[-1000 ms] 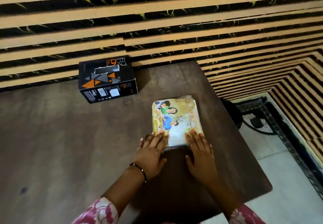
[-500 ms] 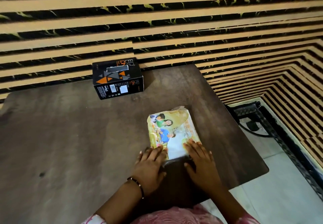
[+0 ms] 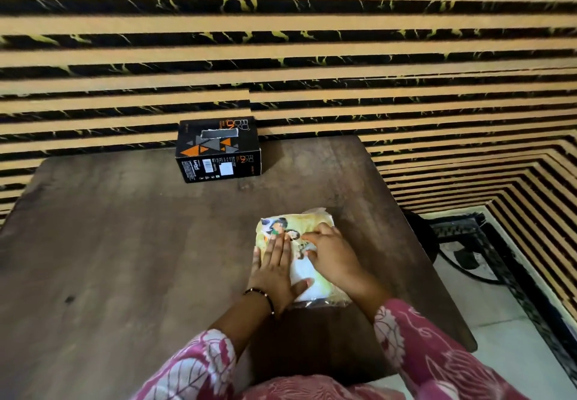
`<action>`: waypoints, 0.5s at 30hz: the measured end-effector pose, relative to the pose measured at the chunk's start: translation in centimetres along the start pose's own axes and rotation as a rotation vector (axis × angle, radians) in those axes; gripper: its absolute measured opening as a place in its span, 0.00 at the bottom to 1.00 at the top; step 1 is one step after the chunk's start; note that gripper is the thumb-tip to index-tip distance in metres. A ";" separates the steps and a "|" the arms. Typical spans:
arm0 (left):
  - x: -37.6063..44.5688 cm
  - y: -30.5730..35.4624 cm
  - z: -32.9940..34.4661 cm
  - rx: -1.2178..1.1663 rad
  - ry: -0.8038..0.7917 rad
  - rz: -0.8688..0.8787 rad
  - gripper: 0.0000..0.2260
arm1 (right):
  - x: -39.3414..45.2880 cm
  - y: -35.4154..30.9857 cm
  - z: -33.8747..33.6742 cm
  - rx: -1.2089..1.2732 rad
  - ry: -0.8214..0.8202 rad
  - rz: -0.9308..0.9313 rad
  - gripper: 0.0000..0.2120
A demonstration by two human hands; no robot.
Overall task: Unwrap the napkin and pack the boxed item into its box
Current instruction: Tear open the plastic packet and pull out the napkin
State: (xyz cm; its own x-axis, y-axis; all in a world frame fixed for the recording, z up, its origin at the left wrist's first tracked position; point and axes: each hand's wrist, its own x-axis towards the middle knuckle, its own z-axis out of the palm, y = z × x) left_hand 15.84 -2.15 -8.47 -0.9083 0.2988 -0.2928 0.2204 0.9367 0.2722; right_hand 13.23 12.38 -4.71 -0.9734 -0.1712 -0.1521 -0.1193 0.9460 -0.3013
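napkin packet (image 3: pixel 312 223), yellow, glossy, picture-printed

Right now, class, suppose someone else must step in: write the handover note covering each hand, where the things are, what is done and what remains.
Left hand: flat, fingers spread, pressing on the napkin packet.
Right hand: on the packet's top, fingertips curled as if picking at the wrapper; no firm grip visible.
Packet lies on the wooden table, near the front right edge, wrapper apparently not yet opened.
Black box stands closed at the table's far edge by the striped wall, apart from the hands.
Done: nothing visible. Left: unwrap the napkin, then pack the item into the box.
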 end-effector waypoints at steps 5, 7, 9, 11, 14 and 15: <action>-0.2 -0.6 0.9 0.002 0.040 -0.002 0.48 | 0.5 -0.2 0.0 -0.102 -0.002 -0.050 0.17; -0.2 -0.5 0.8 -0.003 0.053 -0.008 0.47 | 1.0 -0.4 0.1 -0.117 -0.023 -0.049 0.14; -0.2 -0.5 0.8 -0.006 0.053 -0.008 0.47 | 1.6 -0.5 -0.2 -0.081 -0.059 -0.001 0.12; -0.3 -0.4 0.8 -0.007 0.050 -0.014 0.47 | 2.2 -0.7 -0.5 -0.017 -0.094 0.054 0.09; -0.4 -0.5 0.7 -0.005 0.042 -0.017 0.47 | 2.8 -0.6 -0.4 0.065 -0.134 0.079 0.05; -0.4 -0.5 0.7 -0.002 0.046 -0.017 0.47 | 2.9 -0.4 -0.6 0.164 -0.150 0.091 0.05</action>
State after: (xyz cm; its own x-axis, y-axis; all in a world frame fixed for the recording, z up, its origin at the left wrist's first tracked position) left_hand 16.34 -2.64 -9.17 -0.9272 0.2745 -0.2548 0.2045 0.9410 0.2695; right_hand 10.30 11.70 -4.51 -0.9374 -0.1374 -0.3200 0.0132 0.9042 -0.4269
